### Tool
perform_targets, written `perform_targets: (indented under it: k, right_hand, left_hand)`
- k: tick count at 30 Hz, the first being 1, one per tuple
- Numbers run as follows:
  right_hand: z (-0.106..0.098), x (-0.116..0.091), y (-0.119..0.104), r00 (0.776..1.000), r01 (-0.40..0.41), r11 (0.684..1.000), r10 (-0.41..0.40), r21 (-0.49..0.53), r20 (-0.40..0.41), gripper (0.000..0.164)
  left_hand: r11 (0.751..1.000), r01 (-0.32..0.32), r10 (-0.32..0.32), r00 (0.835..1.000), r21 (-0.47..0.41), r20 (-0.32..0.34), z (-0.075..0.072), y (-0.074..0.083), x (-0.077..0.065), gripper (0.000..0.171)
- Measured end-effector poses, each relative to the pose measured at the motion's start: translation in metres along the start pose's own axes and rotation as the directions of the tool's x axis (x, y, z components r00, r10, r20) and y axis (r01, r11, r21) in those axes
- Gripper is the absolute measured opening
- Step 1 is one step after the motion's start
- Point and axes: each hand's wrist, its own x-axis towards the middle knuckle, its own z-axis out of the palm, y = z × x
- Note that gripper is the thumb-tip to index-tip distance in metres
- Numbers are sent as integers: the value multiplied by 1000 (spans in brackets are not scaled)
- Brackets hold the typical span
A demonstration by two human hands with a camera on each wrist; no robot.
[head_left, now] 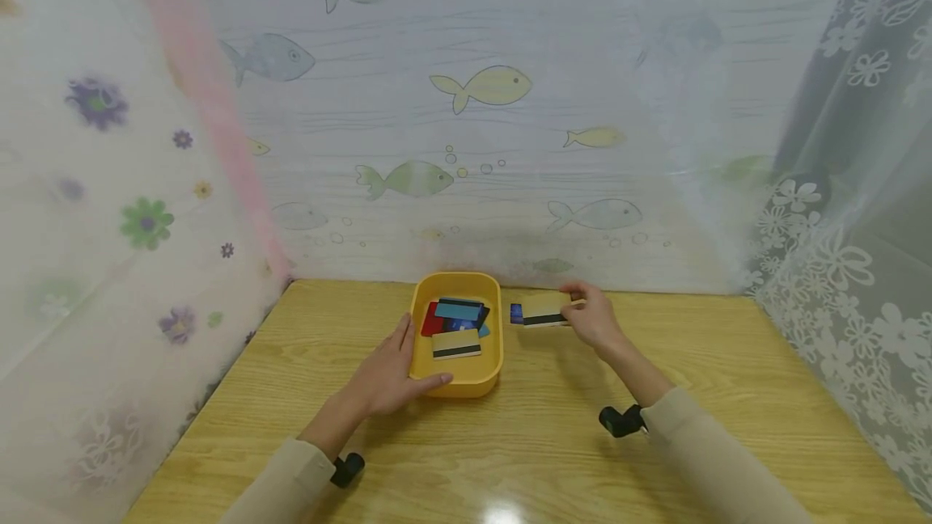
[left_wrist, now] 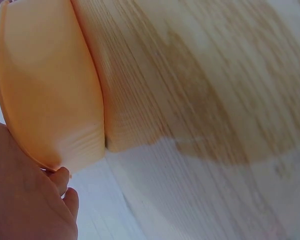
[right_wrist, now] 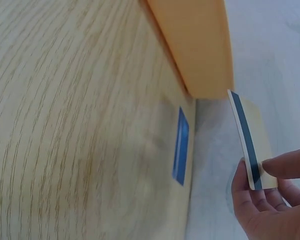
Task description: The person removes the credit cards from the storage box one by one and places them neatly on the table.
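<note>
A yellow plastic container (head_left: 478, 386) stands on the wooden table with several cards inside. Among them are a cream card with a black stripe (head_left: 456, 344), a light blue card (head_left: 459, 309) and a red card (head_left: 433, 319). My left hand (head_left: 386, 374) holds the container at its left side and near corner, thumb over the near rim. To the right of the container, my right hand (head_left: 593, 318) pinches another cream striped card (right_wrist: 255, 135) between thumb and fingers, raised above the table. Below that card lies a blue card (right_wrist: 180, 147) on the tabletop, partly covered by it in the head view.
The wooden table (head_left: 553, 459) ends at a hanging curtain (head_left: 495, 209) printed with fish. A flowered sheet (head_left: 109, 265) hangs on the left, and a lacy white one (head_left: 859, 265) on the right. Small black devices sit at both wrists.
</note>
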Motion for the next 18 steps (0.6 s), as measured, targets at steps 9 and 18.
perform_targets:
  k: [9, 18]
  right_hand:
    - [-12, 0, 9, 1000, -1, 1000, 1, -21, -8, 43]
    - [-22, 1, 19, 999, -28, 998, 27, -52, -28, 44]
  left_hand:
    - [1000, -7, 7, 1000, 1, -1, 0, -1, 0, 126]
    - [1000, -3, 3, 1000, -5, -3, 0, -1, 0, 126]
